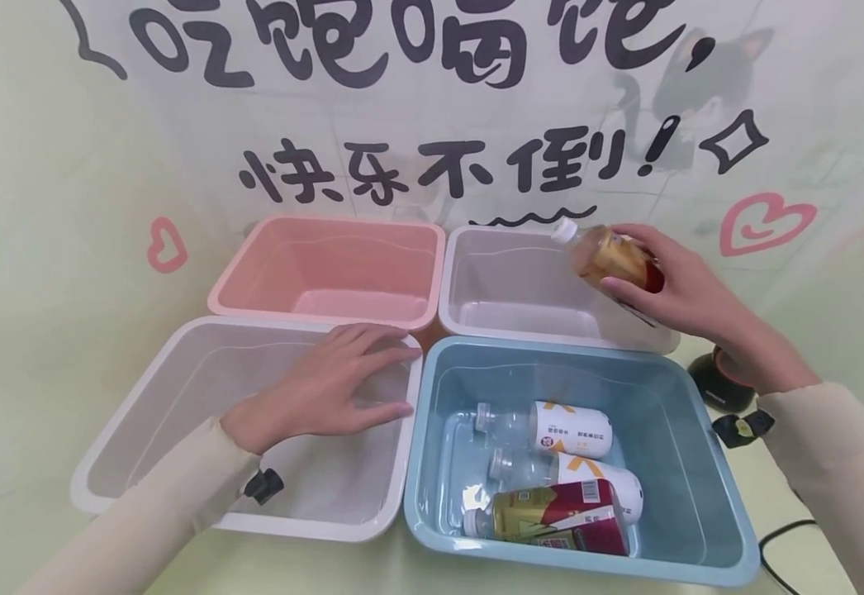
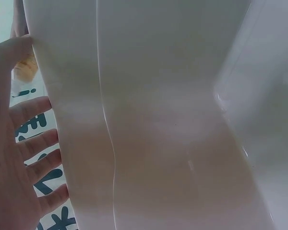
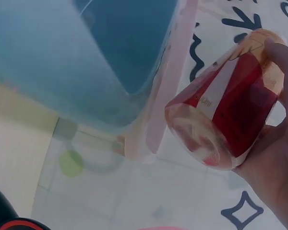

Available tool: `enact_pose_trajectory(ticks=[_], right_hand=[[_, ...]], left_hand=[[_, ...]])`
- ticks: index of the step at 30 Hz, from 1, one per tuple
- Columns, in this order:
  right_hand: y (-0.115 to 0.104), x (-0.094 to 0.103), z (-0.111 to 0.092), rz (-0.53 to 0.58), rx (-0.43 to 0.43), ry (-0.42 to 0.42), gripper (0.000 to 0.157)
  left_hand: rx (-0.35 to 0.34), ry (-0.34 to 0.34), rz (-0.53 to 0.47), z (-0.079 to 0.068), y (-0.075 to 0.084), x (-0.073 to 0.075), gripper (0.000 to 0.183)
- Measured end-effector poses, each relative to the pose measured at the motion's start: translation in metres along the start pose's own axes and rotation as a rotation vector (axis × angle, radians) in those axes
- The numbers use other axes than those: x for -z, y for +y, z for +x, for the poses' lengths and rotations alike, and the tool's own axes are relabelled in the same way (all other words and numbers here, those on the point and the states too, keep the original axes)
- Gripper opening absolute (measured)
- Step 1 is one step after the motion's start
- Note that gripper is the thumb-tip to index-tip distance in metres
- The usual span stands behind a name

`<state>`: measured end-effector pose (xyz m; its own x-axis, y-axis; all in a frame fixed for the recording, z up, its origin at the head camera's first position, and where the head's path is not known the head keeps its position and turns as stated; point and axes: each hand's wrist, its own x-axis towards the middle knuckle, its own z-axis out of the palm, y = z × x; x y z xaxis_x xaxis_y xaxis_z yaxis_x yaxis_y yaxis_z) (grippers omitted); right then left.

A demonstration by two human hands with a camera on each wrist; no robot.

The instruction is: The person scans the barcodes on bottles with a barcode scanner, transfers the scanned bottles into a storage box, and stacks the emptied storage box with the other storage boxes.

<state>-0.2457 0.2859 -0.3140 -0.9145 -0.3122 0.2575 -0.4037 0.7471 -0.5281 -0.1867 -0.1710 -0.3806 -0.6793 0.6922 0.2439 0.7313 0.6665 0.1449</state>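
My right hand (image 1: 676, 277) grips a plastic bottle (image 1: 614, 260) with a gold-and-red label and white cap. The bottle is tilted above the back right grey bin (image 1: 506, 273); in the right wrist view its clear base (image 3: 197, 136) faces the camera. My left hand (image 1: 331, 384), fingers spread, reaches over the front left whitish bin (image 1: 291, 527), its fingertips at that bin's right rim. The blue bin (image 1: 419, 446) at front right holds two white-labelled bottles, one farther back (image 1: 576, 430) and one nearer (image 1: 621, 483), and a red-and-gold bottle (image 1: 558, 516) partly over the nearer one.
A pink bin (image 1: 372, 273) stands at back left, its rim close to its neighbours. Beside the blue bin sits a dark round object (image 1: 716, 388), and a black cable (image 1: 768, 554) lies at lower right. A wall with large printed characters (image 1: 454, 161) rises behind the bins.
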Motion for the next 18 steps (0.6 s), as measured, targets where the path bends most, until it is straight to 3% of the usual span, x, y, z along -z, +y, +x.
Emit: enact_pose_trajectory(ticks=[8,18], right_hand=[[-0.008,-0.01,0.018,-0.063,0.072,-0.105,0.074],[-0.021,-0.024,0.034,-0.128,0.11,-0.146,0.066]], left_hand=[[0.001,0.0,-0.012,0.0,0.0,0.001,0.068],[0.005,-0.008,-0.006,0.0,0.001,0.001,0.068]])
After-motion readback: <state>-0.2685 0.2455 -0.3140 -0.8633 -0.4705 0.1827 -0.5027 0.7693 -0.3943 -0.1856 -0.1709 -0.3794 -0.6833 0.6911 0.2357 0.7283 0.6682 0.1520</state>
